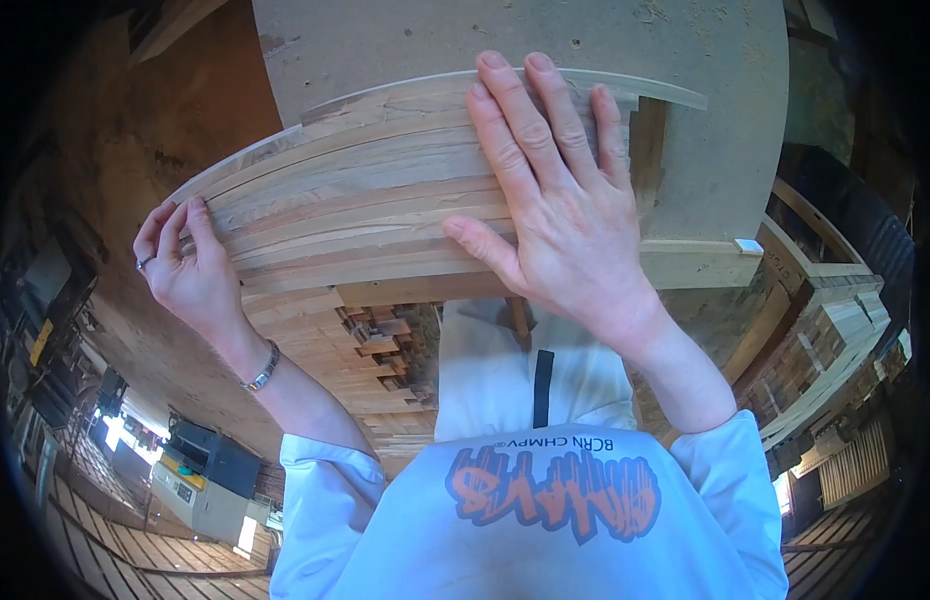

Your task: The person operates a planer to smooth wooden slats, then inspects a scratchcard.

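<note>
Well, we have wooden strips [365, 180] side by side across the frame's upper centre, our right hand [580, 235] open flat upon them, our left hand [190, 268] gripping their left end, and a grey bench [730, 150] at the top.

Shirt [525, 565]: loose, pale blue-white, plain apart from its printing.
Sleeves: short and wide; the left sleeve [325, 510] and the right sleeve [730, 500] match the shirt in colour.
Large print [555, 495]: orange graffiti-style letters with thick dark grey-blue outlines, spread across the front and seen upside down.
Small lettering [543, 443]: one line of thin dark capitals beside the large print, also inverted.
Lower garment [485, 385]: whitish, softly creased.
Strip [543, 388]: narrow, black, straight-edged, against the lower garment.
Wristband [262, 368]: metallic, on the left wrist; whether watch or bracelet is unclear.
Ring [144, 264]: slim, on one finger of the left hand [193, 268].
</note>
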The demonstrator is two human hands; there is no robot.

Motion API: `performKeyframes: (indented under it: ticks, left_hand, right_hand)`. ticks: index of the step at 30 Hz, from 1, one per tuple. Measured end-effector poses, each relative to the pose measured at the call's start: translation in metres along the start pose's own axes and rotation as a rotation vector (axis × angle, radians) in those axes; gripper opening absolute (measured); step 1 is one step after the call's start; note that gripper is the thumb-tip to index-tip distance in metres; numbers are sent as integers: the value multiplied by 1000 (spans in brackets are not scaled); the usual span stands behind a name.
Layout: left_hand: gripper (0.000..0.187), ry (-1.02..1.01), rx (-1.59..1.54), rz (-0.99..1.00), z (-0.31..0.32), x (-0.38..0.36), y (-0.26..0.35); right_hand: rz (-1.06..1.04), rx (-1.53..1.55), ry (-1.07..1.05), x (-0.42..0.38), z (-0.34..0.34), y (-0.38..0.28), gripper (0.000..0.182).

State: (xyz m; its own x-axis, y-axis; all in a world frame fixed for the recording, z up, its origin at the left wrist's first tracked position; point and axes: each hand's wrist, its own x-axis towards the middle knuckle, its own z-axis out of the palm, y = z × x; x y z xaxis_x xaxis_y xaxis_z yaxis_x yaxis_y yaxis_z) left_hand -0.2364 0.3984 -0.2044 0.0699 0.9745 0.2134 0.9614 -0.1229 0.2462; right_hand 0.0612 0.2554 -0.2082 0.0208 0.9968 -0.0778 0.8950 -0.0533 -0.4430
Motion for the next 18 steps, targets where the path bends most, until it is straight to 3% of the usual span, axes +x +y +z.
performKeyframes:
  ticks: [3,6,8,10,13,16,18]
  left_hand:
    - [17,30,-11,101,-12,2,14]
    - [23,87,-179,257,-27,-3,81]
    - [32,-63,-421,589,-16,2,120]
    - [23,-159,-478,718,5,11,157]
    - [22,-637,-406,768,28,40,180]
    - [22,-981,-706,598,54,55,158]
    - [23,-935,-623,636,53,57,142]
  right_hand:
    - [0,4,6,-1,1,0,90]
    - [3,5,20,0,0,1,90]
    - [-2,13,25,0,1,1,90]
    - [-8,21,24,-1,1,1,90]
    - [-2,26,40,-1,3,1,92]
    - [-20,-1,14,-3,1,5,90]
    - [-20,-3,-10,-6,-2,7,90]
